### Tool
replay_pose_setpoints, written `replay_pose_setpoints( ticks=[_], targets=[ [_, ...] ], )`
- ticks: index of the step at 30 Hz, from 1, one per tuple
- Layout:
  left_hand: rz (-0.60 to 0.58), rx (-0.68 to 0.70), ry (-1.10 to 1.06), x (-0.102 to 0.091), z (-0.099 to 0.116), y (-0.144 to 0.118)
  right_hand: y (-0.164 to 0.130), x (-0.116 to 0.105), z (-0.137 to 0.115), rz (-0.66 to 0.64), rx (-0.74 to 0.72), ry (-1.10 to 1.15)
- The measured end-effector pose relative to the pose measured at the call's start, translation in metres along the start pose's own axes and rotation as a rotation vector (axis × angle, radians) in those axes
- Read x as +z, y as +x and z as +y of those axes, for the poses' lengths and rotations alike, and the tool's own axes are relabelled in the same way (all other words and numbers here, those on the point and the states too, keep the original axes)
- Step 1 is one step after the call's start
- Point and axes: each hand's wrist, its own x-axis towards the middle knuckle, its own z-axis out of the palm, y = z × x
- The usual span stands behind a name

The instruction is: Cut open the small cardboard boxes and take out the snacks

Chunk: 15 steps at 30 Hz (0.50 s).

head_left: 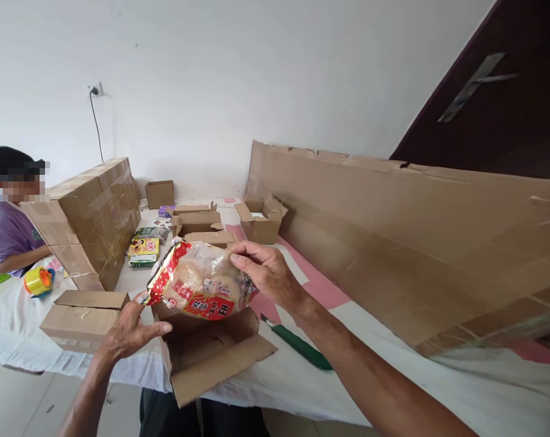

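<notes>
Holding snack bag (201,280) w/ both hands over open carton (211,349) at near edge of the table (393,376): my right hand (266,270) pinches its right end, left hand (129,331) pinches lower-left corner, fingers pressed together. Green knife (300,346) lies just right of carton.

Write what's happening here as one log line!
right hand: grips snack bag | left hand: holds bag's corner | below: open box | beside: green knife

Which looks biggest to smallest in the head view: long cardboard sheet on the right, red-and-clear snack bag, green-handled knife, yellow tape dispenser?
1. Long brown cardboard sheet, by far the largest.
2. Red-and-clear plastic snack bag, held in both hands over the open box.
3. Green-handled utility knife on the white cloth.
4. Yellow tape dispenser, though it lies farther off, so this rank is unsure.
</notes>
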Motion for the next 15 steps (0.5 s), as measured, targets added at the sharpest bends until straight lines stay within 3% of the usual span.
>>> replay_pose_setpoints(
  ticks=[4,9,12,15],
  targets=[
    [0.118,-0.166,-0.146,0.001,-0.004,0.007,0.017,0.0,-0.005,-0.027,-0.017,0.046],
    [0.127,0.023,-0.485,-0.017,0.001,0.02,0.033,0.001,-0.004,-0.178,-0.064,0.016],
    [0.134,0.023,-0.497,-0.033,0.016,0.031,0.047,0.003,-0.009,-0.342,-0.082,-0.019],
    [0.037,0.015,-0.417,-0.044,0.039,0.044,0.068,0.009,-0.02,-0.51,-0.15,-0.088]
  ],
)
